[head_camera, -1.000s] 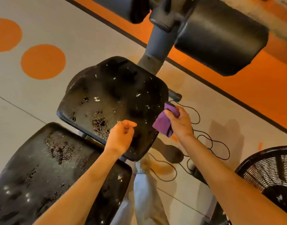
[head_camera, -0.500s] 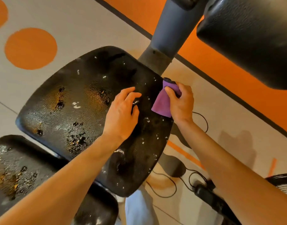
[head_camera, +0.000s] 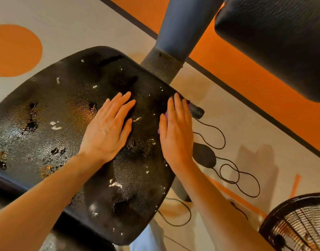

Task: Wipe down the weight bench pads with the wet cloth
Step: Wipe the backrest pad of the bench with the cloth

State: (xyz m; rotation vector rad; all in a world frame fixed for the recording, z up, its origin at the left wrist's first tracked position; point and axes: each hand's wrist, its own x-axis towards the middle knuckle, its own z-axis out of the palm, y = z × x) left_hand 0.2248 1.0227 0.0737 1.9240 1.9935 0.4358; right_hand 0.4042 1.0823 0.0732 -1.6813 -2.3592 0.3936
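Note:
A worn black seat pad [head_camera: 65,124] with cracked, flaking patches fills the middle of the head view. My left hand [head_camera: 108,127] lies flat on it, fingers straight and together. My right hand [head_camera: 176,131] presses flat near the pad's right edge, fingers straight. The purple cloth [head_camera: 164,115] lies under that palm; only thin slivers show by the thumb and fingertips. A second black pad [head_camera: 275,44] hangs at the upper right, and part of another pad [head_camera: 14,194] shows at the lower left.
A grey machine post [head_camera: 173,38] rises behind the seat pad. Black cables [head_camera: 233,174] loop over the floor to the right. A black floor fan [head_camera: 298,225] stands at the lower right. The floor is beige with orange areas.
Both hands flattened out onto the seat pad. The right hand went from pinching the cloth by its edge to pressing it down under the palm. The view moved closer to the pad.

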